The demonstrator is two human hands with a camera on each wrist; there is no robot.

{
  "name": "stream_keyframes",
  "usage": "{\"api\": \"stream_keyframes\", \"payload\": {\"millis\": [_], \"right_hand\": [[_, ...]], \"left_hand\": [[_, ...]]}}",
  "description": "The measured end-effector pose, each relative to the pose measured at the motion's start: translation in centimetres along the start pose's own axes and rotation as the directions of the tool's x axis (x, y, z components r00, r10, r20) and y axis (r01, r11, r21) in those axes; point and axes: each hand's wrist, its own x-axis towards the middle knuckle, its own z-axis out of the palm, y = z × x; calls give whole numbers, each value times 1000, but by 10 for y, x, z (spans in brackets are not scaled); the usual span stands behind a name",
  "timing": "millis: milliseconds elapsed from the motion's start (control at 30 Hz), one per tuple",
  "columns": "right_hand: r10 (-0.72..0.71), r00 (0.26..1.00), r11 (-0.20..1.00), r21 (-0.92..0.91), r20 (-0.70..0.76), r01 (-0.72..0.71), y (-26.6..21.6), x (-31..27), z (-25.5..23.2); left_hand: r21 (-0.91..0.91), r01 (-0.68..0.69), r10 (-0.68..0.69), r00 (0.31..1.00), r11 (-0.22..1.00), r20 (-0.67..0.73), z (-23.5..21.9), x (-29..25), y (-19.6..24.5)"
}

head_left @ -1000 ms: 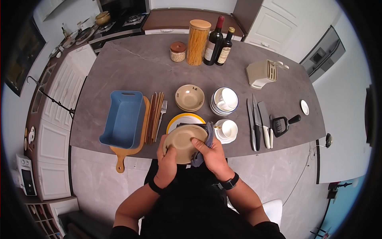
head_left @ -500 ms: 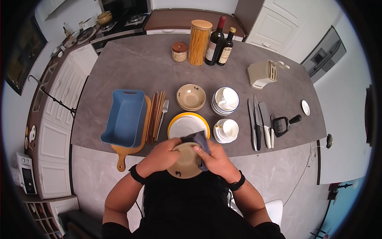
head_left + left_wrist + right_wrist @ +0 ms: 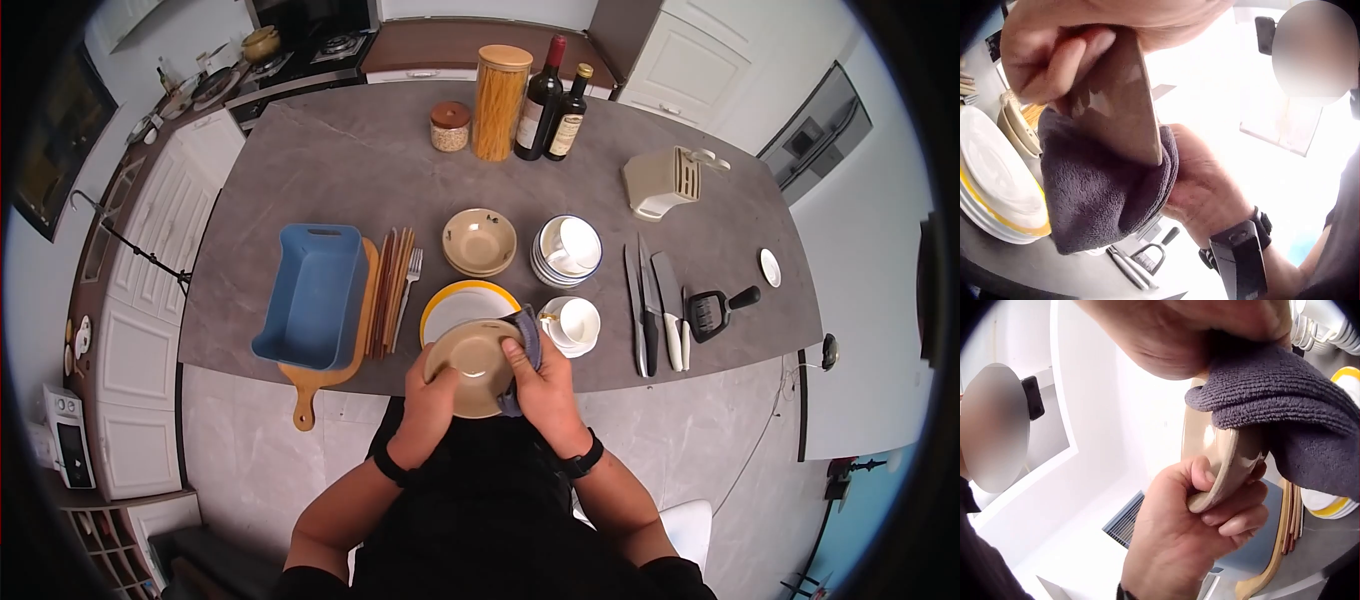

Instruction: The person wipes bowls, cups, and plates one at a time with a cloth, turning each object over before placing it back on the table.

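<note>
A beige bowl [image 3: 470, 360] is held up between both hands at the counter's near edge, its inside toward the head camera. My left hand [image 3: 427, 405] grips the bowl's left side, thumb inside the rim and fingers curled beneath, as the right wrist view shows. On the other side my right hand [image 3: 548, 395] pinches the rim through a dark grey cloth [image 3: 1094, 187], with the thumb on the inside. The cloth wraps the rim and drapes under the bowl. Just beyond lie stacked yellow-rimmed plates [image 3: 450, 305], partly covered by the bowl in the head view.
Left are a blue bin [image 3: 310, 300] on a wooden board [image 3: 304, 408], chopsticks [image 3: 385, 300] and a fork [image 3: 408, 290]. Stacked bowls [image 3: 480, 240] and white cups [image 3: 575, 322] stand nearby. Several knives [image 3: 668, 320] lie right. Jars and bottles [image 3: 540, 110] stand at the back.
The bowl tipped down and nearer the body, then came back up toward the plates. My left hand shifted from the bowl's upper left to its lower left side; my right hand keeps the cloth on the rim.
</note>
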Motion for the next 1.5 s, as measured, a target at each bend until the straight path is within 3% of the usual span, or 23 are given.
{"api": "stream_keyframes", "payload": {"millis": [100,133,200,233,333,367,433,533,633,700,733,767,867,1000,1100,1200,1333,1433,1500], "right_hand": [[-35,994,999,22,107,32,-4,0,-8],[-34,986,999,23,160,31,-4,-1,-12],[-26,962,999,-27,271,34,-6,-4,-14],[-19,947,998,-52,321,37,-7,-5,-15],[62,876,988,-152,479,13,-18,-5,-17],[31,859,986,-156,511,57,-20,-4,-16],[47,867,982,-183,495,52,-19,-5,-16],[37,932,980,-196,361,37,-21,-6,-15],[33,987,988,-153,158,-9,-5,-2,-16],[5,999,997,-75,34,-2,4,2,-12],[5,999,996,-93,49,0,1,2,-9],[1,998,994,-112,64,6,-6,3,-7],[7,993,996,-93,114,4,-10,3,-5],[54,961,997,35,270,-66,-9,3,-9],[66,932,994,59,357,-93,-13,0,-14],[39,916,997,51,400,-65,-20,-2,-20],[5,928,995,94,372,-43,-23,-2,-25],[156,930,928,273,332,-253,-16,-4,-24],[166,938,832,467,305,-299,-18,-3,-17]], "left_hand": [[167,21,-58,974,986,218,-23,19,17],[323,-58,-40,957,945,287,-28,24,24],[589,-237,-41,907,773,419,-35,33,44],[670,-205,-160,884,713,440,-34,33,58],[788,-316,-321,785,528,530,-25,40,71],[802,-351,-352,761,483,545,-22,42,72],[818,-423,-412,714,390,566,-17,45,73],[781,-261,-229,861,568,454,-11,38,64],[574,-224,75,960,788,271,-21,24,33],[481,-126,59,987,867,151,-18,12,13],[427,-79,44,995,901,89,-14,7,3],[337,-113,114,993,935,18,-10,7,-4],[289,-144,133,989,946,57,-16,15,6],[503,-262,139,953,824,270,-37,27,26],[588,-252,33,933,769,357,-45,32,44],[570,-216,6,938,793,347,-47,37,38],[391,-150,61,971,908,229,-37,36,14],[265,-75,29,984,961,173,-24,31,10],[210,-5,-37,980,978,195,-17,27,14]]}}
